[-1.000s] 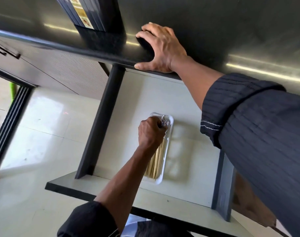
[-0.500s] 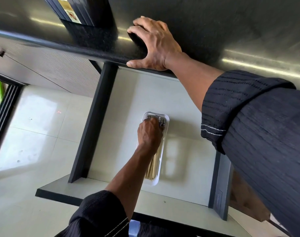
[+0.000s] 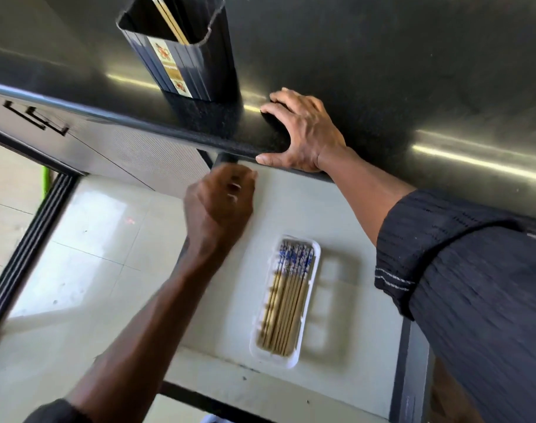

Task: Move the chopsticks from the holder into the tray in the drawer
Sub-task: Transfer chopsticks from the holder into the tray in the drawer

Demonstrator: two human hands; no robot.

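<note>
- The surface (image 3: 382, 71) looks like dark, polished stone, glossy with streaks of reflected light.
- The holder (image 3: 184, 62) is dark ribbed plastic.
- The tray (image 3: 317, 254) is smooth white plastic.
- The chopsticks (image 3: 286, 306) look like pale wood with blue-and-white patterned tops.
- The floor (image 3: 86, 254) is glossy tile.

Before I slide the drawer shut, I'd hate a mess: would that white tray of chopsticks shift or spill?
The tray looks thin and light and lies loose on the smooth drawer floor, so a hard push would probably make it skid. Its rim is low, so the chopsticks, slim and round, might roll within it. They lie flat and packed, so spilling seems unlikely.
</note>
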